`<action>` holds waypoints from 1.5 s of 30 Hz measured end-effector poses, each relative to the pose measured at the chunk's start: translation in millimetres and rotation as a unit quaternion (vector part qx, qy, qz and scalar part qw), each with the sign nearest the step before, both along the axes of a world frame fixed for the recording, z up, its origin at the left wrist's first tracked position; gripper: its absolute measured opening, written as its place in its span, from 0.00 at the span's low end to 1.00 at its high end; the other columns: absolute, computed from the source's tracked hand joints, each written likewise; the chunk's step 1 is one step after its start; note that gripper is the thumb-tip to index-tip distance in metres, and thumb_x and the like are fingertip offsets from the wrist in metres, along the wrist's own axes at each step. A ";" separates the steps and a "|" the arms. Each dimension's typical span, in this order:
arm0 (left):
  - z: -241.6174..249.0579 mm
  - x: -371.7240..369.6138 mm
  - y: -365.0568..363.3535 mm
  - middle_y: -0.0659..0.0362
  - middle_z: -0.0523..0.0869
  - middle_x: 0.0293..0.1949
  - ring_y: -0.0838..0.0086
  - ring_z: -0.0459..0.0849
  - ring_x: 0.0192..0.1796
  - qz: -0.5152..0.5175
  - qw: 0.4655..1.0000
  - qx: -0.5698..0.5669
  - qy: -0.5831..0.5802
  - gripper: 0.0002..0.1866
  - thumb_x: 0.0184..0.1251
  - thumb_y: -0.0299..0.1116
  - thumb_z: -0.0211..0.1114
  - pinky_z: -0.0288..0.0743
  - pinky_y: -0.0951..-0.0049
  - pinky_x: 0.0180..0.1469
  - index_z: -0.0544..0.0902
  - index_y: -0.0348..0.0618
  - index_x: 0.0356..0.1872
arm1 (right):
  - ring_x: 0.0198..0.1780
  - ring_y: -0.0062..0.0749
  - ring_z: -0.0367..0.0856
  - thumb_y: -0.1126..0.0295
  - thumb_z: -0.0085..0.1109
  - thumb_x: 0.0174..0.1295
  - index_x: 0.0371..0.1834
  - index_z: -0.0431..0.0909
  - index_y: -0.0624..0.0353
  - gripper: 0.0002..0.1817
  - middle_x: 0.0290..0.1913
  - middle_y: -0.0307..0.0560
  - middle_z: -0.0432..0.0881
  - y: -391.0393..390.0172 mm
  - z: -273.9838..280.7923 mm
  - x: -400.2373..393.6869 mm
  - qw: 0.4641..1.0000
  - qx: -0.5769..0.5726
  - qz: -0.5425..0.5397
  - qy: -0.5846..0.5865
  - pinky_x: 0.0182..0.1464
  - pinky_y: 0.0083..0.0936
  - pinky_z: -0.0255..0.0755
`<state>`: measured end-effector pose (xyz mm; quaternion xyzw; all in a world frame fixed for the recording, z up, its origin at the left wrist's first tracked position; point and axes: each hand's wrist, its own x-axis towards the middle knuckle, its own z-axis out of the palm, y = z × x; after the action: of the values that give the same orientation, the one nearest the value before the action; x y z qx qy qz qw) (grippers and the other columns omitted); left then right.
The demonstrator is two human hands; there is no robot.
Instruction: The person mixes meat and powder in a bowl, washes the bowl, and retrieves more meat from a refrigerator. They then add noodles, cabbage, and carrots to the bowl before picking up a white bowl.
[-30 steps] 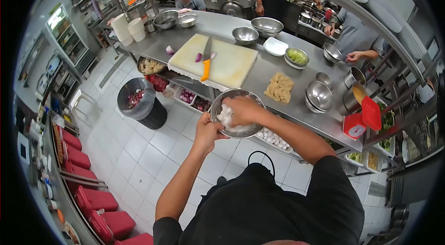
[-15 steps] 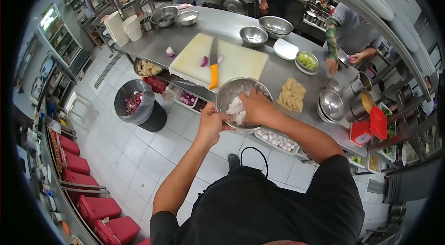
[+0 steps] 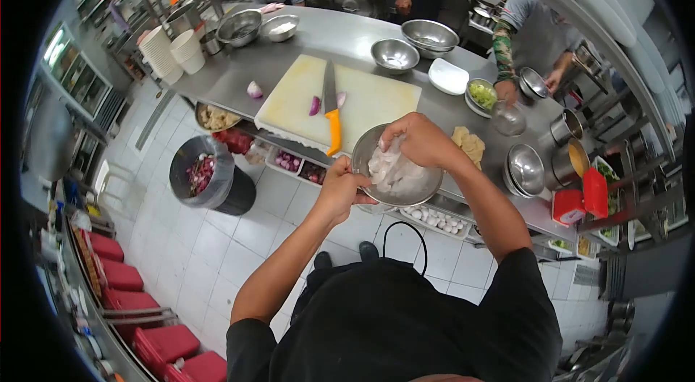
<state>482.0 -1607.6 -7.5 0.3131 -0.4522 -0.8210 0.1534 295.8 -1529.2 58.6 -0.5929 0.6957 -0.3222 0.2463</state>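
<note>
A steel mixing bowl [image 3: 365, 147] with wet, whitish slices [image 3: 397, 173] in it is in front of me, tipped toward me at the counter's near edge. My left hand [image 3: 342, 190] grips its left rim, thumb on top. Over the far right rim, my right hand [image 3: 422, 139] has its fingers bent together on the topmost slices; its palm side is hidden. Left of the bowl, an orange-handled knife [image 3: 331, 96] rests on the cutting board [image 3: 373, 96] beside pieces of red onion [image 3: 316, 105]. A pale yellowish heap [image 3: 469, 145] sits behind my right forearm.
Steel bowls [image 3: 395, 55], a white dish [image 3: 449, 77] and chopped greens [image 3: 481, 95] stand farther back. A red scale [image 3: 568, 206] is at right. Below are a tray of eggs [image 3: 434, 220] and a lined bin [image 3: 210, 176]. Across the counter, a co-worker's hand [image 3: 507, 92] handles a small bowl.
My right hand has lifted from inside the bowl to its far rim. The bowl has shifted right and tips more toward me, showing more slices. The co-worker's small bowl has moved.
</note>
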 end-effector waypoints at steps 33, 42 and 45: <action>-6.4 -46.8 -47.5 0.53 0.76 0.34 0.64 0.83 0.31 -0.168 0.985 -0.026 -0.005 0.13 0.53 0.16 0.57 0.87 0.61 0.27 0.65 0.42 0.33 | 0.55 0.45 0.78 0.68 0.66 0.45 0.50 0.80 0.52 0.24 0.48 0.51 0.83 4.0 -28.5 30.7 0.921 0.238 -0.153 0.269 0.58 0.47 0.65; 2.0 -80.7 -42.7 0.53 0.77 0.34 0.66 0.81 0.29 -0.106 0.994 -0.031 0.019 0.12 0.53 0.15 0.57 0.85 0.63 0.25 0.65 0.42 0.32 | 0.51 0.53 0.80 0.77 0.61 0.45 0.53 0.79 0.55 0.26 0.44 0.58 0.81 9.8 -49.6 -9.9 0.903 0.088 -0.247 0.340 0.55 0.46 0.72; -7.8 -96.2 -31.3 0.53 0.77 0.33 0.66 0.82 0.29 -0.100 0.995 -0.018 0.017 0.12 0.53 0.15 0.58 0.86 0.64 0.25 0.65 0.42 0.31 | 0.50 0.55 0.81 0.76 0.62 0.45 0.54 0.77 0.56 0.27 0.44 0.58 0.82 14.6 -62.2 -55.3 0.926 0.079 -0.236 0.284 0.53 0.47 0.73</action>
<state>385.9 -1638.9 -15.3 0.2494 -0.4935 -0.8289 0.0845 240.5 -1514.6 -3.6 -0.4572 0.8793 -0.1334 0.0012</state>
